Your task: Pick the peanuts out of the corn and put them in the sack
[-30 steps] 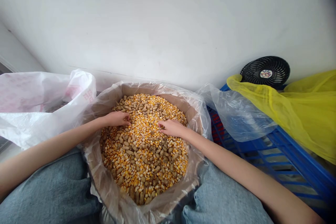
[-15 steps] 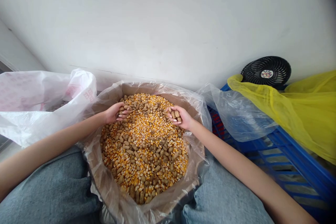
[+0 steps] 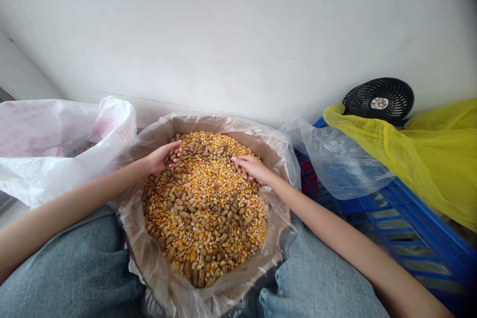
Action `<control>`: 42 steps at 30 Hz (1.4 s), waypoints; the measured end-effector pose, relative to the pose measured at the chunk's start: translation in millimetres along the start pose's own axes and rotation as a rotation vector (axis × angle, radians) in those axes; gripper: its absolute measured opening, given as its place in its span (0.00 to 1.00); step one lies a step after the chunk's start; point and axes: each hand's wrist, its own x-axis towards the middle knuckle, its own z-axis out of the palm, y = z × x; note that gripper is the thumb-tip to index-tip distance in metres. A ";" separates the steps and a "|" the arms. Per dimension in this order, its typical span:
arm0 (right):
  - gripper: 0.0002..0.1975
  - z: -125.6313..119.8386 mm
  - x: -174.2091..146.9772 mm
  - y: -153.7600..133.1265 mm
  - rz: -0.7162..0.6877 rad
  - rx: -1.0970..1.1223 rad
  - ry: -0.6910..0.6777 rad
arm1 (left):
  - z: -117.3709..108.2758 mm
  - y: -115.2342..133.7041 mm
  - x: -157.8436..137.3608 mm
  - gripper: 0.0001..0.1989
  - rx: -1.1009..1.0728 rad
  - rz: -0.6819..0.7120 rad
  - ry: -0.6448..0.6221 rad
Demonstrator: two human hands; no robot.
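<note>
Unshelled peanuts (image 3: 201,206) lie scattered over loose yellow and white corn kernels (image 3: 204,171) in a container lined with a clear plastic bag (image 3: 136,231). At the far left of the heap, my left hand (image 3: 164,157) curls its fingers round several peanuts. My right hand (image 3: 251,167) is at the right side of the heap, back turned up and thumb over the bent fingers. A few peanuts show below its fingers; the rest of its palm is hidden.
A white sack with pink print (image 3: 74,169) stands to the left. On the right are a blue plastic crate (image 3: 406,218), yellow mesh cloth (image 3: 436,154), a clear plastic sheet (image 3: 339,164) and a round black fan (image 3: 391,97). A white wall (image 3: 223,35) rises behind the container.
My right hand has turned from palm up, with peanuts showing in it, to back up, and moved slightly left and down. My left hand has shifted slightly, still holding peanuts.
</note>
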 end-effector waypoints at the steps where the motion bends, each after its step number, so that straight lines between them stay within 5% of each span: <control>1: 0.16 -0.2 1.0 1.7 -0.006 -0.067 0.027 | -1.2 -1.9 0.6 0.13 0.070 -0.009 -0.002; 7: 0.08 -2.3 0.0 0.7 -0.145 -0.557 0.278 | -6.4 -17.3 7.1 0.16 0.985 0.122 0.081; 10: 0.08 1.2 0.4 1.9 -0.132 -0.834 0.298 | -5.0 -23.3 11.4 0.16 1.383 0.193 0.123; 20: 0.06 11.3 8.6 10.9 -0.008 -0.856 0.240 | 0.1 -29.0 13.9 0.18 1.715 0.137 0.033; 25: 0.07 6.6 8.3 8.0 0.012 -0.617 0.221 | -0.5 -26.4 12.9 0.15 1.398 0.187 0.043; 29: 0.11 -1.8 3.7 -4.8 0.039 -0.133 0.087 | -1.4 -17.7 11.7 0.13 0.644 0.040 0.113; 34: 0.06 -14.3 -2.5 -17.9 0.054 0.610 -0.039 | -4.2 -1.6 7.8 0.06 -0.090 -0.049 0.022; 37: 0.04 -15.8 -4.2 -19.7 0.055 0.852 -0.115 | -3.6 2.9 5.8 0.03 -0.239 -0.016 -0.031; 42: 0.08 -13.6 -4.4 -19.7 0.063 0.883 -0.151 | 0.5 2.3 3.7 0.04 -0.222 0.018 -0.082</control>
